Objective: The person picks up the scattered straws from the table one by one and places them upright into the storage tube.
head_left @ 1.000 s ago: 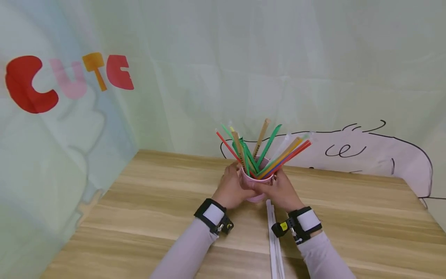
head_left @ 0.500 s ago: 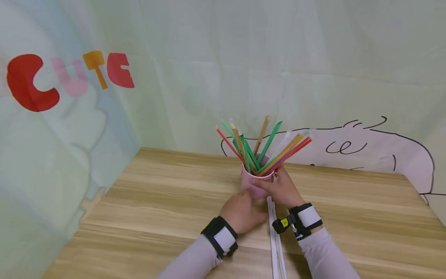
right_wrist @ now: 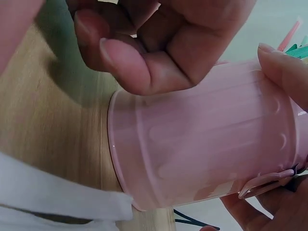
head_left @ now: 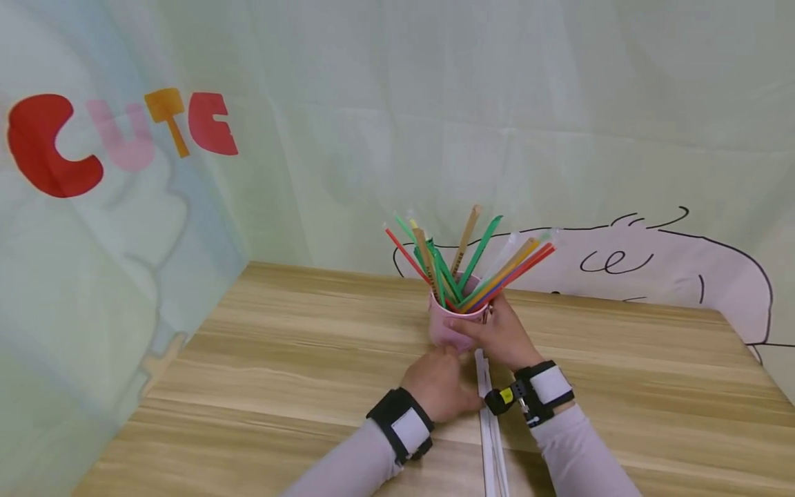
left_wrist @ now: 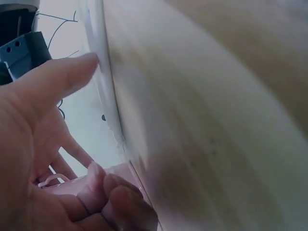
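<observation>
Head view shows the right hand (head_left: pixel 499 335) gripping the pink cup (head_left: pixel 452 330) of straws (head_left: pixel 478 266). Nearer, the left hand (head_left: pixel 437 388) rests loosely curled and empty beside white wrapped straws (head_left: pixel 491 421) on the table (head_left: pixel 279 373).

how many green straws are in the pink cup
About 3: one long green straw leaning right, one thin green one leaning left, shorter ones mid-cup; more may be hidden.

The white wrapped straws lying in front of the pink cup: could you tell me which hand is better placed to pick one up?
Probably the left hand: it holds nothing beside the white wrapped straws, while the right hand grips the pink cup.
</observation>
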`<act>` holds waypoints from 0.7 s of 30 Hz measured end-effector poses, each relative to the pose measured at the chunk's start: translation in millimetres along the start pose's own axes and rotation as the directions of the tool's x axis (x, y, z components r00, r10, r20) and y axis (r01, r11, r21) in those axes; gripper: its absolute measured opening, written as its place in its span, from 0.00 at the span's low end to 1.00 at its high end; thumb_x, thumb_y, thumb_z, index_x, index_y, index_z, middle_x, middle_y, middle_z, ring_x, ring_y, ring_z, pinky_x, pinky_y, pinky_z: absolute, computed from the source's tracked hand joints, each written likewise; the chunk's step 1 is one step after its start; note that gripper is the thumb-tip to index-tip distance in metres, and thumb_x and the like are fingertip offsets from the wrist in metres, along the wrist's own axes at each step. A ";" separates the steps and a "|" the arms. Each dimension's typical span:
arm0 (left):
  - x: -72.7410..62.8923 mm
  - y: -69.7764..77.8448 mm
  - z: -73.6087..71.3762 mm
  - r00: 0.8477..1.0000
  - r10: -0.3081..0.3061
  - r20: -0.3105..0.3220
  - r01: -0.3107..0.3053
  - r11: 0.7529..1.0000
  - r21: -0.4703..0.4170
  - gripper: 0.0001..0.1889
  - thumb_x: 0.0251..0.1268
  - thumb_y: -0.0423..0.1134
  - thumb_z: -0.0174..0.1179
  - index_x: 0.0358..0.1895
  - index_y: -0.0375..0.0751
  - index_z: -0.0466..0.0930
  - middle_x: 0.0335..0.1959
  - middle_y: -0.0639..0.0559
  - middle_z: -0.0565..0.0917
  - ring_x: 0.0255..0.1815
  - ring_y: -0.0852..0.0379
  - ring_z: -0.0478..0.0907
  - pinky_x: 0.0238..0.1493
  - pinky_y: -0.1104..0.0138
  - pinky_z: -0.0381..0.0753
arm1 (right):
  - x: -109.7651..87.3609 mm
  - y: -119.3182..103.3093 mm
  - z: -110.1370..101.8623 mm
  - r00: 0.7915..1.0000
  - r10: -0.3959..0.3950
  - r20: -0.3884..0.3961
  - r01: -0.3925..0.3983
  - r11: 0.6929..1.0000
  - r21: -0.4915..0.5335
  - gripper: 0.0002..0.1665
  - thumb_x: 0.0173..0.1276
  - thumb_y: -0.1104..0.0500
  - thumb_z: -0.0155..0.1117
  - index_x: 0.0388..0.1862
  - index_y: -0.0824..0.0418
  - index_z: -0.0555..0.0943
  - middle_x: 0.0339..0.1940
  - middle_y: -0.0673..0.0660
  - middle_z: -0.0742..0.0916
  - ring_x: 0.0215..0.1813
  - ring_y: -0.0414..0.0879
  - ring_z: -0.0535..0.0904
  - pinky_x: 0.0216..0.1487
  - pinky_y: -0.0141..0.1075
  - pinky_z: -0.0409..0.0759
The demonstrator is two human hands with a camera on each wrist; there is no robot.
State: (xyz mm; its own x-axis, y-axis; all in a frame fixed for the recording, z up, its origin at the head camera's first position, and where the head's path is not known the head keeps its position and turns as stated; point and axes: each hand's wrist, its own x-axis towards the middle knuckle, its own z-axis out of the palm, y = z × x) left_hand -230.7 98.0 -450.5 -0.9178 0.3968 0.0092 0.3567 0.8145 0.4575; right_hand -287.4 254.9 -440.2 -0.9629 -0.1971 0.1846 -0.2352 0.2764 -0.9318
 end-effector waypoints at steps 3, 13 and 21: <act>-1.4 -0.2 -0.9 1.000 0.004 0.019 -0.004 1.000 -0.002 0.40 0.45 0.55 0.80 0.56 0.29 0.78 0.44 0.44 0.85 0.42 0.52 0.83 0.44 0.60 0.85 | -0.3 -0.8 0.5 1.000 0.000 0.000 0.000 1.000 -0.002 0.54 0.62 0.56 0.80 0.81 0.50 0.60 0.75 0.53 0.74 0.78 0.52 0.67 0.80 0.56 0.58; -16.6 -8.8 -7.8 0.999 0.017 0.038 -0.016 0.999 -0.031 0.38 0.44 0.41 0.77 0.59 0.30 0.70 0.44 0.45 0.80 0.40 0.52 0.80 0.44 0.62 0.83 | -0.4 -3.4 1.0 1.000 -0.005 0.000 0.005 1.000 -0.009 0.52 0.62 0.55 0.80 0.80 0.51 0.61 0.75 0.55 0.75 0.79 0.53 0.65 0.82 0.58 0.55; -28.7 -18.0 -16.0 1.000 0.005 0.024 -0.002 0.995 -0.099 0.33 0.40 0.29 0.72 0.55 0.35 0.68 0.41 0.42 0.81 0.34 0.50 0.79 0.35 0.60 0.81 | -1.3 -5.3 0.6 1.000 -0.004 0.002 0.004 1.000 -0.019 0.53 0.62 0.55 0.80 0.81 0.51 0.61 0.76 0.55 0.74 0.80 0.53 0.65 0.82 0.59 0.54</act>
State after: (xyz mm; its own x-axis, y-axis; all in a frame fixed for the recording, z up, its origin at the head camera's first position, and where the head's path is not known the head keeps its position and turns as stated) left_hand -213.5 65.1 -444.8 -0.9116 0.4109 -0.0103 0.3398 0.7676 0.5434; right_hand -284.8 253.1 -435.7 -0.9616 -0.2003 0.1876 -0.2416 0.2934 -0.9249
